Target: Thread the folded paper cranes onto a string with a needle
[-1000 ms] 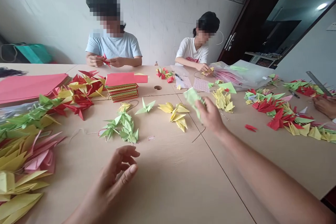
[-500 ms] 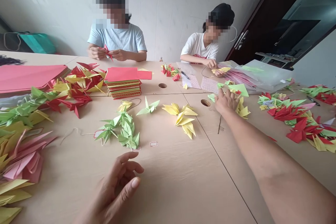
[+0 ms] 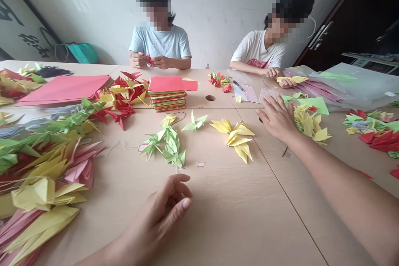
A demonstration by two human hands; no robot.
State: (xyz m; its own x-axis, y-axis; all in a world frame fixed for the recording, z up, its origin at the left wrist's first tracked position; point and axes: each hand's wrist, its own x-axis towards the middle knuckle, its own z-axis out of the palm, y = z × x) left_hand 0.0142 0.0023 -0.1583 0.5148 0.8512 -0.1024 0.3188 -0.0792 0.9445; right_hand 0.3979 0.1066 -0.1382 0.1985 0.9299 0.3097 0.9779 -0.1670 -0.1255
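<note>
The right hand is spread wide, palm down, beside the yellow paper cranes. The left hand curls loosely, holding nothing, near the green paper cranes.

The right hand is no longer holding the light green paper that it was gripping one second earlier. Its fingers are now spreading, and it is partly covering the table hole that was showing clear beside it half a second ago. The view is turning left: the board with dark characters is entering, and the hand with the metal ruler is no longer showing.
</note>
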